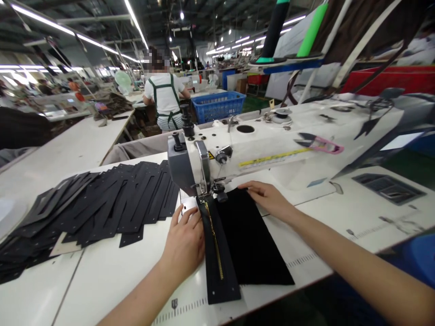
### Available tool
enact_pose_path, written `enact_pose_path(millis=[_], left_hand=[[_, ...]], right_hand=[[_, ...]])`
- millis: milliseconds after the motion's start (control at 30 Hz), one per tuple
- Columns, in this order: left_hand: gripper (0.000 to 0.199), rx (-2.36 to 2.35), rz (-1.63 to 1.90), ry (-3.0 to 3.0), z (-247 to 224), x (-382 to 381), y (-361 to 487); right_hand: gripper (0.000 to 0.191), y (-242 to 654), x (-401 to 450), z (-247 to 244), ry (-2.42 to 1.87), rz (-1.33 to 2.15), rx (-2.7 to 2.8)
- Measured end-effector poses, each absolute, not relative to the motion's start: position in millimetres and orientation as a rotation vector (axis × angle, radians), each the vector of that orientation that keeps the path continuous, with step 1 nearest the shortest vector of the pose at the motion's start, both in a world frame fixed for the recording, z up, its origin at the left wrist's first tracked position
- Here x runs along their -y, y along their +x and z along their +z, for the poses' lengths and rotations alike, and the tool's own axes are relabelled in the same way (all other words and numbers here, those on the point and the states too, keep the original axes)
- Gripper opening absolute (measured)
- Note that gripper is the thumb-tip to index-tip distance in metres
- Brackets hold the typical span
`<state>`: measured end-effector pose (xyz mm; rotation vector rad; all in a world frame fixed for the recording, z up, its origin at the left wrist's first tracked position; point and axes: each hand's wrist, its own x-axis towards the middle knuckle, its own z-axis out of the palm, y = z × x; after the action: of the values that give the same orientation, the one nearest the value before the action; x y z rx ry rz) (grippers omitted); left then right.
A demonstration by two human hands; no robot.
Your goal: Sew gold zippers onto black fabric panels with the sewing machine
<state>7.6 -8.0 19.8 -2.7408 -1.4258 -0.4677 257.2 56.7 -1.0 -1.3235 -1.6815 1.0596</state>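
Observation:
A white sewing machine (282, 140) stands across the table, its needle area over the top end of a dark strip (215, 253) with a gold zipper (215, 240) along it. Beside and partly beneath the strip lies a black fabric panel (254, 244). My left hand (186, 237) lies at the strip's left edge, close to the needle area, fingers bent and slightly apart. At the panel's far top corner, my right hand (265, 197) pinches the fabric edge between thumb and fingers.
Many dark slotted pieces (112, 199) are spread in an overlapping pile at the left. Pink-handled snips (319, 144) lie on the machine. Thread cones (312, 31) stand above it. Beyond are a blue basket (219, 106) and a person in a white shirt.

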Motion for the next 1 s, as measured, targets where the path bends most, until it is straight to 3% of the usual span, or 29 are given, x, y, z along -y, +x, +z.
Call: enact_pose_path(millis=[267,633,1000], left_hand=[[0.029,1.448,-0.461,-2.748,22.7,3.2,5.9],[0.036,1.507,-0.475,-2.693,19.9,6.4,8.6],[0.033,1.494,-0.527,-2.665,17.1,9.9,10.0]], right_hand=[[0.041,262.0,-67.1,12.8,-1.259,1.554,1.494],[0.032,254.2,-73.9,19.7,-1.355,1.332,1.675],[0.022,256.3,-65.1,5.8,-1.416,0.76,1.88]])
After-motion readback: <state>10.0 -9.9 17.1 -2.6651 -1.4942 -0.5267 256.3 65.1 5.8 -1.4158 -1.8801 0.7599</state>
